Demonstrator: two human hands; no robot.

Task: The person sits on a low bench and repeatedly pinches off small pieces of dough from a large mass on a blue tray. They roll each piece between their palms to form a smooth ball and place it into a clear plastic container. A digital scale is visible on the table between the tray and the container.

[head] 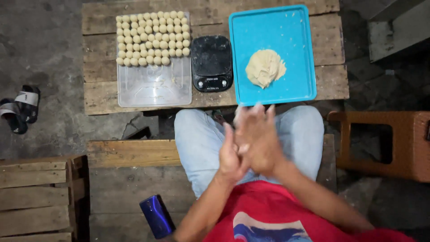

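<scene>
My left hand [229, 157] and my right hand [257, 136] are pressed palm to palm above my lap, blurred by motion. Whatever lies between the palms is hidden. Ahead on the low wooden table, a blue tray [291, 27] holds a lump of pale dough [264, 67]. A black kitchen scale [211, 62] stands left of it. Further left, a clear plastic tray [154, 87] carries several rows of small dough balls [152, 38] in its far half.
A wooden bench [130, 153] runs under my legs, with a blue phone [156, 216] lying near its front. Sandals [20, 110] lie on the concrete at left. A wooden crate [40, 197] is at lower left, an orange stool [394, 143] at right.
</scene>
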